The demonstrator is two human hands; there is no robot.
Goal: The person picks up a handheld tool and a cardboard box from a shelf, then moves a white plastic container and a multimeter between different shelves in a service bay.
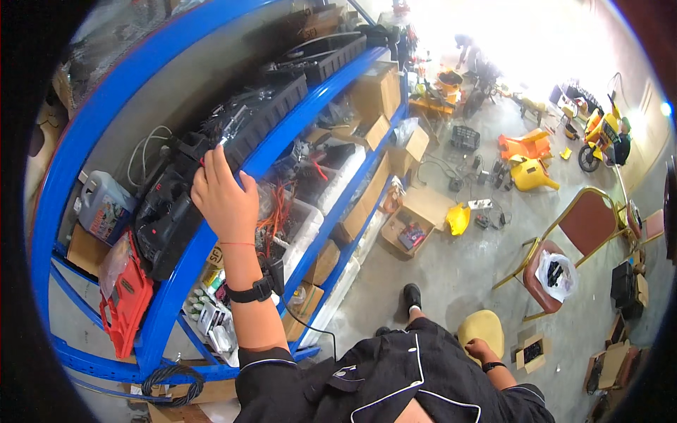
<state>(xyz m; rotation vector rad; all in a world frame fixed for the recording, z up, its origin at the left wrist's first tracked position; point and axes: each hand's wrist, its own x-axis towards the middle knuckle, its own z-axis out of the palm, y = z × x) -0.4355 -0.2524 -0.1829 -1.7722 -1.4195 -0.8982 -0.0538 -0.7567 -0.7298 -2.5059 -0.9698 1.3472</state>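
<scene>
My left hand (225,190) reaches over the blue shelf beam (317,116), its fingertips at the near end of a black plastic crate (275,108) that holds metal parts. Whether the fingers grip anything cannot be told. Just left of this hand lies a black plastic case (169,222). Lower down, my right hand (478,349) hangs by my side, in front of a round yellow stool seat (484,325); its fingers look curled, and nothing plainly shows in them.
Below the beam, a white foam box (301,224) holds orange wires. A red plastic case (127,296) and a grey jug (103,203) sit at the left. Open cardboard boxes (394,232), yellow scooter panels (529,174) and a red chair (587,224) stand on the floor.
</scene>
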